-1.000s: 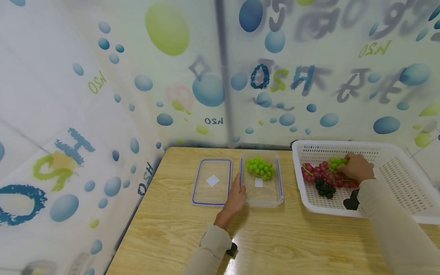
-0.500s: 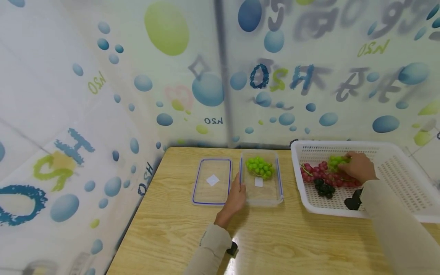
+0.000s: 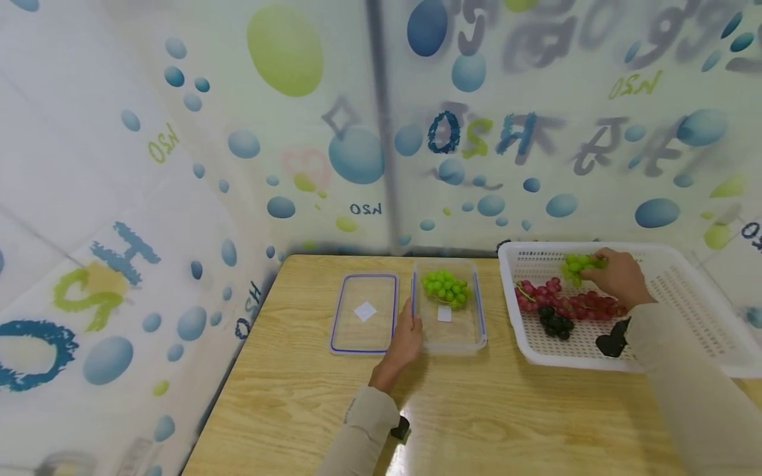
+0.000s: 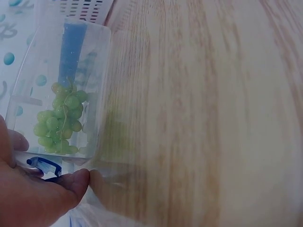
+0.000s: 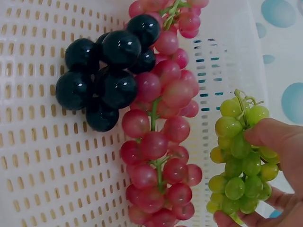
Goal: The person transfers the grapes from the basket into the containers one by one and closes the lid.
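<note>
My right hand [image 3: 620, 274] pinches a small bunch of green grapes [image 5: 241, 163] between thumb and fingers, held up over the far side of a white plastic basket [image 3: 702, 311]. Below it in the basket lie red grapes [image 5: 156, 146] on green stems and a cluster of large black grapes [image 5: 116, 71]. My left hand [image 3: 405, 340] rests along the left wall of a clear plastic container [image 3: 458, 337], fingers reaching along the side beside its blue-edged flap [image 4: 45, 166]. Another bunch of green grapes [image 3: 445, 288] sits inside that container, toward its far end.
A clear lid with a blue seal [image 3: 364, 334] lies flat on the wooden table [image 3: 286, 410], left of the container. Behind the table hangs a patterned curtain [image 3: 321, 165]. The basket's right part shows bare perforated floor.
My right hand has lifted the green grapes up and away from the red ones, toward the basket's far side. The left hand stays at the container. The head view has shifted slightly.
</note>
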A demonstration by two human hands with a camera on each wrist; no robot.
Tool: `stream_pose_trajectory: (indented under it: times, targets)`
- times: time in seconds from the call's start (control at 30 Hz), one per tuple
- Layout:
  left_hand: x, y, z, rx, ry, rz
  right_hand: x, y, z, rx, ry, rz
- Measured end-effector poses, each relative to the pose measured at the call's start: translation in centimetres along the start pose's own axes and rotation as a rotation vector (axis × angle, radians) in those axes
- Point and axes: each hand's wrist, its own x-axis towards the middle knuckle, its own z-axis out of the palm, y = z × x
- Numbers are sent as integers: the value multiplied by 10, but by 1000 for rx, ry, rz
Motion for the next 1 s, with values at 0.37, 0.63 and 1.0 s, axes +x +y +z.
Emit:
stream_pose_trajectory:
  times: [0.37, 0.63, 1.0]
  targets:
    - [0, 0, -1, -7, 15, -17, 0, -26, -8, 33, -7, -24]
    - [-1, -1, -1, -7, 26, 2, 4, -41, -9, 84, 12, -2]
    - [-2, -4, 1, -32, 10, 2, 1, -67, -13, 115, 26, -82]
